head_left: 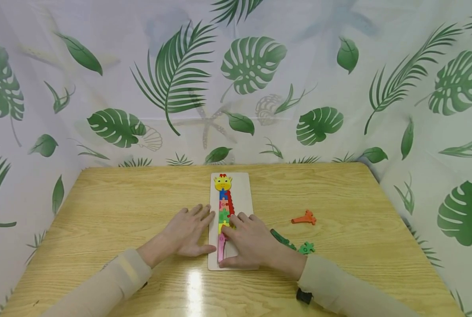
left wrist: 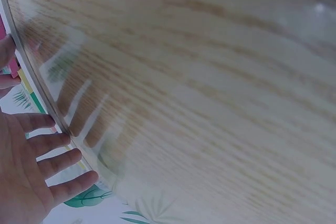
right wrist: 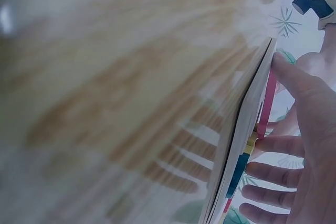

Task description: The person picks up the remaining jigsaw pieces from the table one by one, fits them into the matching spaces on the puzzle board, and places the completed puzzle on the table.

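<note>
Yellow-faced giraffe puzzle lies between two outstretched hands

The puzzle lies on a pale board near the middle of the table, its head at the far end. Below the head run blue, salmon, green and yellow pieces, with a red piece along the right side of the neck and a pink piece at the near end.

The right hand spreads over the lower part, fingers apart and only slightly bent. Its thumb touches the near end of the pink piece, and its index finger reaches to where pink meets yellow. The left hand is open and fanned out at the board's left edge, its thumb tip beside the pink piece; it grips nothing.

Right of the board lie three loose pieces: a dark green one close to the right forearm, a bright green one just beside it, and an orange one farther off. Beige sleeves cover both arms. Behind the table hangs a white cloth printed with green leaves.
</note>
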`<state>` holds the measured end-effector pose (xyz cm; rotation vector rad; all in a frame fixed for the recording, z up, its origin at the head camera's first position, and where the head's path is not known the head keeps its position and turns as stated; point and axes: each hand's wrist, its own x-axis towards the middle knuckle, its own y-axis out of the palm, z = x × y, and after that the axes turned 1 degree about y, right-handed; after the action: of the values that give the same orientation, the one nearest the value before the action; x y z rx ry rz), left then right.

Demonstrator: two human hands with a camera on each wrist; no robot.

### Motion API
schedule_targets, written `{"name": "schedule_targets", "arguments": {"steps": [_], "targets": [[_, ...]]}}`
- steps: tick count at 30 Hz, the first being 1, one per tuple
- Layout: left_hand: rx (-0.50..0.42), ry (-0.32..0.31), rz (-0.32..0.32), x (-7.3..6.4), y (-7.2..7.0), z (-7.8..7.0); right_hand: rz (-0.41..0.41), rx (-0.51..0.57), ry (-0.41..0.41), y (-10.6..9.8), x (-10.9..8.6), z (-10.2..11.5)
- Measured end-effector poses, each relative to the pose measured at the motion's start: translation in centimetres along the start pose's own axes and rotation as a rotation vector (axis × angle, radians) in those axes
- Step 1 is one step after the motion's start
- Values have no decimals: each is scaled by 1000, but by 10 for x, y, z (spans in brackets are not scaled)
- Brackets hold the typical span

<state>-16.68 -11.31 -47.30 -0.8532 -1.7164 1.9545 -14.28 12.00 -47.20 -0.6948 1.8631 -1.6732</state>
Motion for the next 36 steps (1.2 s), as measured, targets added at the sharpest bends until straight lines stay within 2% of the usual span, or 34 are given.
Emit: {"name": "schedule_targets", "arguments": {"steps": [16,28,36], "targets": [[11,8,-11,-1,0,0,43,7,7,-1,0,0],[1,7,3,0,0,1,19,61,18,-9,-6,-1],[4,1,8,1,0,1,41,106,43,-10,-13,-5]]}}
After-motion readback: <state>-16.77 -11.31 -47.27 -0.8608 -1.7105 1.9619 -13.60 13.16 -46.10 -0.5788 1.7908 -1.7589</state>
